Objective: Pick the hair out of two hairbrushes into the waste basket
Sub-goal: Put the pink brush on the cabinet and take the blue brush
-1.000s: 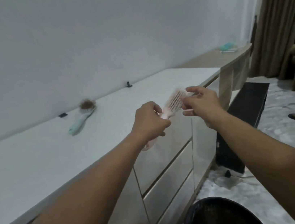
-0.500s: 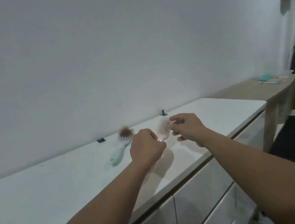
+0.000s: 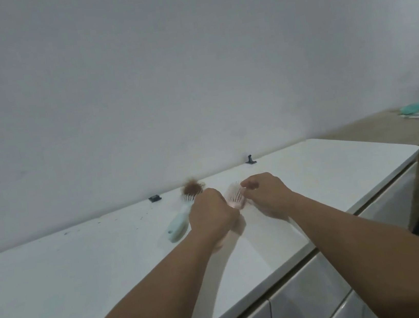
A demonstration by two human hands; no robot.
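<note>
**Two hands hold a pink hairbrush over a white cabinet top**

A person's left hand (image 3: 212, 213) is closed in a fist around the handle of a pink hairbrush (image 3: 234, 196), with the bristled head sticking up past the knuckles. The right hand (image 3: 266, 194) is curled at the far side of the brush head, fingertips (image 3: 245, 184) pinched together at the bristles. Whether any hair is caught between them is too small to tell, and the bristles look nearly clean.

Judged from this, the step in hand is either a last pick at the pink brush or setting it down. To do it well, the left hand should keep the handle firm and steady while the right pinches low at the bristle roots and pulls straight outward, so strands come away in one clump rather than snapping. Anything pulled free must be carried to the waste basket, which is not in view here.

The pink brush sits between the two hands, above the middle of the white cabinet top (image 3: 57, 274), nearer its back edge than its front. Just beside the left hand, on its left, a mint green hairbrush (image 3: 181, 218) lies flat on the top, handle pointing toward the front edge. A brown clump of hair (image 3: 192, 187) fills its head, near the back edge by the wall.
</note>
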